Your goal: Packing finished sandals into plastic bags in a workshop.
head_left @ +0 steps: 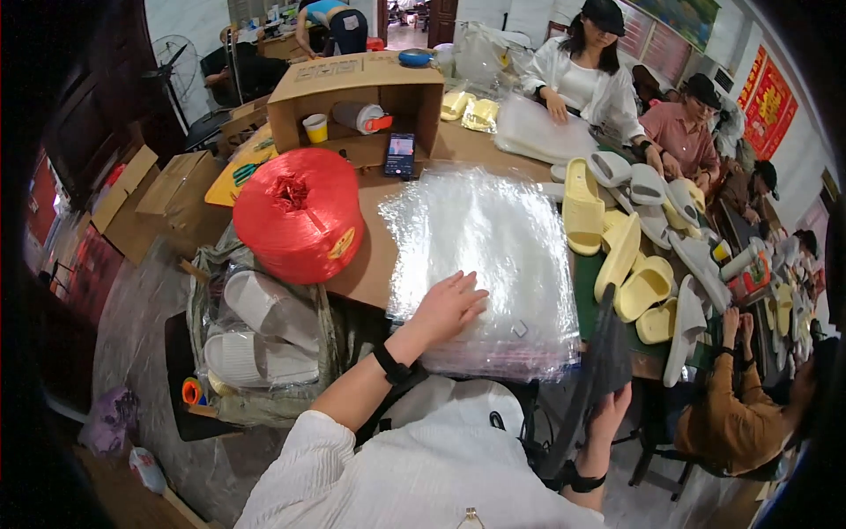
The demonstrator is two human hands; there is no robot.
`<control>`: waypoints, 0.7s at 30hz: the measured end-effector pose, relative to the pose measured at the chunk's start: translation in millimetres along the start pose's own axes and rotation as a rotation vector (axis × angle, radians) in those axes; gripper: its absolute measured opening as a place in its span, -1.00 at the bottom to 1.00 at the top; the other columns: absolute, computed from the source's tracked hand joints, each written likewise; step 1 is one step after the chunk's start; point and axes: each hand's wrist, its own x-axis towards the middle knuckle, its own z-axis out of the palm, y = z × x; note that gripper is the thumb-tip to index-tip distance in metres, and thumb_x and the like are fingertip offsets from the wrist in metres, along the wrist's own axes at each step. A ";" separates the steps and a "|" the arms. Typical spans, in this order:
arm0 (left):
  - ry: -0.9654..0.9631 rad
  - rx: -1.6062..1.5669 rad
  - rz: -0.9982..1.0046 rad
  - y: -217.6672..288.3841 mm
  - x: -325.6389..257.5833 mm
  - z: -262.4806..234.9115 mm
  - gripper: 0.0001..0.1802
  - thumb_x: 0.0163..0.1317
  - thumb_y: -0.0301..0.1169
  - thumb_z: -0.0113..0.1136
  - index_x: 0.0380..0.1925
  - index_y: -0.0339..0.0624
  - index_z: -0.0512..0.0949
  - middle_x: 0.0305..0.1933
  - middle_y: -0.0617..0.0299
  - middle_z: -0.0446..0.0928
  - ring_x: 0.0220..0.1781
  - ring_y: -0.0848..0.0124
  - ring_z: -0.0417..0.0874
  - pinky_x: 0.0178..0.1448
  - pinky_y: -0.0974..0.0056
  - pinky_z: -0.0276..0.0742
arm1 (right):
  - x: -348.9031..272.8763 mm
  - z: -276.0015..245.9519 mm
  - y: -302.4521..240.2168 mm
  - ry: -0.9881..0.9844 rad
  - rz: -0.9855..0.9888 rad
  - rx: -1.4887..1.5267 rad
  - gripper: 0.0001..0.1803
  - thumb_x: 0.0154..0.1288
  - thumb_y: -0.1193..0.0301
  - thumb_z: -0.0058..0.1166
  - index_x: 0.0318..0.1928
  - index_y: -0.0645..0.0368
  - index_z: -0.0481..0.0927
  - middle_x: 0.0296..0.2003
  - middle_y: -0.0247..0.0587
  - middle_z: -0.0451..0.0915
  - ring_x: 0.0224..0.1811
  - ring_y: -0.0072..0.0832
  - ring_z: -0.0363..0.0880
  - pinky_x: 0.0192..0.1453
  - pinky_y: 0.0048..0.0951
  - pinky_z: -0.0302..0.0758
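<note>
My left hand [448,309] lies flat, fingers stretched out, on a stack of clear plastic bags [480,229] at the table's near edge. Lower right, my right hand [608,413] grips a dark grey slipper [606,353] seen almost edge-on, upright beside the stack; some of its fingers are hidden. Just right of the bags lies a heap of yellow slippers [643,286] and grey slippers [648,185]. A big red roll of plastic twine [298,212] stands left of the stack.
An open cardboard box [352,84] at the back holds a yellow cup [315,128] and a tumbler; a phone [399,154] leans there. Green-handled scissors [245,174] lie left. A sack of white slippers [264,353] stands lower left. Co-workers [582,79] sit along the right.
</note>
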 end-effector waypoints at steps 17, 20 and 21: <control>-0.041 -0.297 -0.293 21.6 39.2 -11.8 -0.63 0.40 -0.28 -0.04 0.12 -0.16 0.52 0.16 -0.06 0.52 0.19 0.02 0.51 0.24 0.11 0.43 | 26.6 66.5 -23.8 -0.459 -0.244 -0.389 -0.69 0.24 0.55 0.04 0.00 0.36 0.44 -0.13 0.02 0.53 -0.09 -0.25 0.55 0.02 -0.36 0.45; -0.086 -0.298 -0.261 36.3 33.7 -21.5 -0.61 0.41 -0.27 -0.05 0.16 -0.09 0.51 0.28 -0.06 0.43 0.32 -0.04 0.39 0.36 0.05 0.32 | 28.7 61.5 -14.9 -0.319 -0.304 -0.762 -0.76 0.18 0.49 0.16 -0.34 0.33 0.34 -0.40 0.07 0.37 -0.47 -0.05 0.43 -0.38 -0.19 0.40; -0.079 -0.294 -0.266 40.1 32.7 -21.2 -0.61 0.41 -0.27 -0.05 0.16 -0.09 0.51 0.28 -0.06 0.43 0.32 -0.04 0.39 0.36 0.05 0.32 | 27.4 62.9 -14.3 -0.326 -0.310 -0.759 -0.76 0.18 0.49 0.16 -0.34 0.33 0.34 -0.40 0.07 0.37 -0.47 -0.05 0.43 -0.38 -0.19 0.40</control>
